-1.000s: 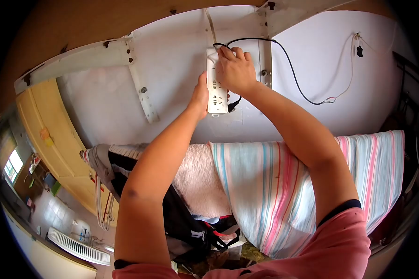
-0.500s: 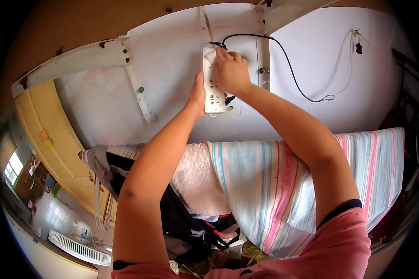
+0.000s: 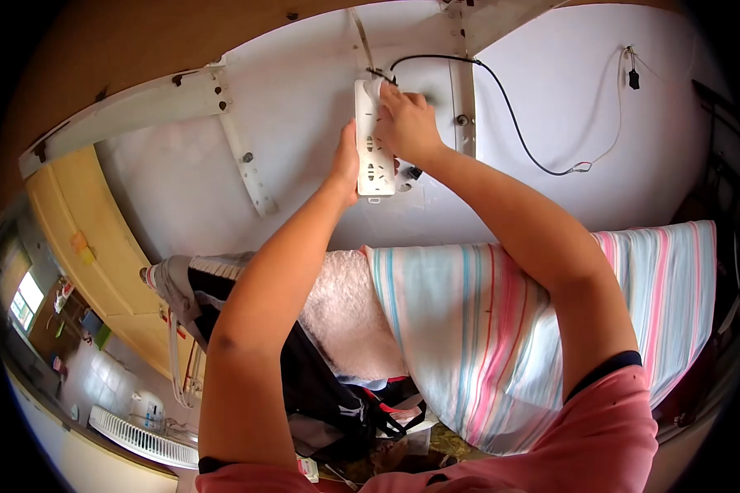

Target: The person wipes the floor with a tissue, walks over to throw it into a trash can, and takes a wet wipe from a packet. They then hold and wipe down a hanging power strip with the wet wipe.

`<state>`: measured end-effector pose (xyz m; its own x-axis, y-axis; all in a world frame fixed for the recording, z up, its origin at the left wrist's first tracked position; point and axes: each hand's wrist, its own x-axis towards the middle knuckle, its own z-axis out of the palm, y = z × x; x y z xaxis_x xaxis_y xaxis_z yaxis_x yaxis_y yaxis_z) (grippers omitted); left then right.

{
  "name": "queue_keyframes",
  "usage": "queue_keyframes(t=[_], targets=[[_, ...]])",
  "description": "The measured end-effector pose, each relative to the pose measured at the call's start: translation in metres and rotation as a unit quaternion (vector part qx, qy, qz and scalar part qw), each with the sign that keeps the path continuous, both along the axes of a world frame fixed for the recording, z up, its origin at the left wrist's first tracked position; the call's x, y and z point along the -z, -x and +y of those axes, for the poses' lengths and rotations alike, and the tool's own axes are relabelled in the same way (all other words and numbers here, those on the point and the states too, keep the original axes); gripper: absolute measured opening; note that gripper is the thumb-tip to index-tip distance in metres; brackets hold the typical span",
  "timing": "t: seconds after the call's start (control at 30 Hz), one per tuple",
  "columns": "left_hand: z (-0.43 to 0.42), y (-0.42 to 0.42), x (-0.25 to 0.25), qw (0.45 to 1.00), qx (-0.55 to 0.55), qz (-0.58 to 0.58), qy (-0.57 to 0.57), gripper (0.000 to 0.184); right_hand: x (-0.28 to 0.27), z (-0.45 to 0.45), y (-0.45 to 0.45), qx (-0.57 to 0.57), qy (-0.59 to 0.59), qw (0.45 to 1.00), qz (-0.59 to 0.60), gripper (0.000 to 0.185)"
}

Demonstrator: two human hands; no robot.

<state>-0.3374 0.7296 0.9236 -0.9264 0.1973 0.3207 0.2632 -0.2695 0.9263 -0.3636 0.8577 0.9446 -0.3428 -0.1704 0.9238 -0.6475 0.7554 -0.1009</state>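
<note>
A white power strip (image 3: 376, 168) is held upright against the pale wall, its sockets facing me. My left hand (image 3: 347, 167) is closed around its left edge, the fingers hidden behind it. At the strip's upper end my right hand (image 3: 413, 130) has its fingers curled and pressed on the right side; the fingertips are partly hidden. A black cable (image 3: 501, 82) leaves from just above the strip and runs right along the wall to a joint with a thin pale wire (image 3: 619, 123). Behind the strip's lower right, a small black plug-like piece (image 3: 414, 173) shows.
Below my arms hang a striped cloth (image 3: 444, 329) and a pink fluffy towel (image 3: 349, 308). A black bag (image 3: 329, 407) lies lower down. White metal brackets (image 3: 245, 156) with bolts are fixed on the wall. At left stand a yellow door (image 3: 99, 238) and a white radiator-like grille (image 3: 144, 437).
The power strip and both hands have shifted slightly up and left in view, as has the wall. The black piece behind the strip shows less. Both hands keep their places on the strip.
</note>
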Motion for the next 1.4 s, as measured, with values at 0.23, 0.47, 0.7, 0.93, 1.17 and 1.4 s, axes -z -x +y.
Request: queue_keyframes(t=[0.23, 0.47, 0.7, 0.93, 1.17, 1.4], targets=[[-0.007, 0.002, 0.001, 0.998, -0.064, 0.000, -0.016, 0.054, 0.028, -0.009, -0.009, -0.046, -0.017, 0.998, 0.043, 0.046], [-0.001, -0.004, -0.003, 0.999, 0.049, 0.000, 0.018, 0.055, -0.012, 0.003, 0.018, -0.114, 0.064, 0.992, 0.000, 0.036], [-0.006, -0.004, -0.001, 1.000, 0.010, 0.000, -0.010, 0.054, 0.016, 0.005, -0.018, -0.136, 0.027, 0.989, -0.057, 0.031], [-0.018, -0.004, -0.004, 0.997, -0.074, -0.014, 0.006, 0.051, 0.018, -0.001, -0.047, -0.006, -0.164, 0.984, -0.067, 0.025], [-0.011, -0.005, -0.005, 1.000, -0.011, 0.004, 0.026, 0.055, 0.016, 0.006, -0.018, -0.055, -0.082, 0.995, 0.020, 0.020], [-0.006, 0.006, -0.001, 0.998, 0.061, 0.022, 0.017, 0.057, -0.007, 0.016, -0.004, -0.109, 0.030, 0.994, -0.002, 0.019]])
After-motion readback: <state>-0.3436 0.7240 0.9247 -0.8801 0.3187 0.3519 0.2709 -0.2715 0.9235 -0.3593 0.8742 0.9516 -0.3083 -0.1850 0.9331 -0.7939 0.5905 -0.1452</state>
